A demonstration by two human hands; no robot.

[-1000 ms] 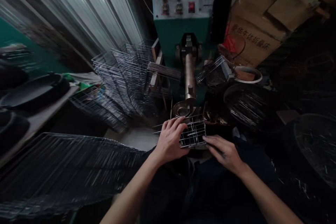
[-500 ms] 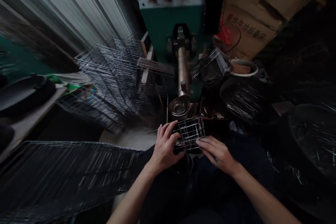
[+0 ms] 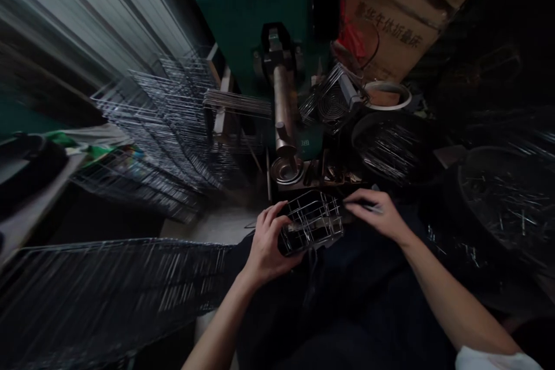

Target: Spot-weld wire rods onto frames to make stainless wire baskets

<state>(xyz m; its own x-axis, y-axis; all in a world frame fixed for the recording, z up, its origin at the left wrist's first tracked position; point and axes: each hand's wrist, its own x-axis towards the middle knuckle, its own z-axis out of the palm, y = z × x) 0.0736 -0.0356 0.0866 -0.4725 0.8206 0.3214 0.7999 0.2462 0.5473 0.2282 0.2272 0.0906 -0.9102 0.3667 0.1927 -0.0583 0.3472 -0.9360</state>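
A small wire basket (image 3: 318, 222) of crossed metal rods is tilted in front of me, above my lap. My left hand (image 3: 271, 240) grips its left end, thumb below and fingers over the top. Just off the basket's upper right corner is my right hand (image 3: 377, 214), its fingers pinched together. A thin metal rod (image 3: 372, 207) shows as a pale sliver between those fingers; its ends are hard to make out. Directly beyond the basket, a machine's cylindrical metal arm (image 3: 284, 104) points down at a round metal dish (image 3: 286, 170).
Stacked wire grids (image 3: 160, 121) stand at left, with a long pile of wire panels (image 3: 117, 289) nearer me. On the right are a dark bowl of metal rods (image 3: 388, 147) and a larger tub (image 3: 462, 185) with more pieces. A cardboard box (image 3: 390, 17) stands behind.
My right hand has left the basket's near right corner and moved up and right, now pinching a thin rod. The basket has turned in my left hand. The whole view has shifted.
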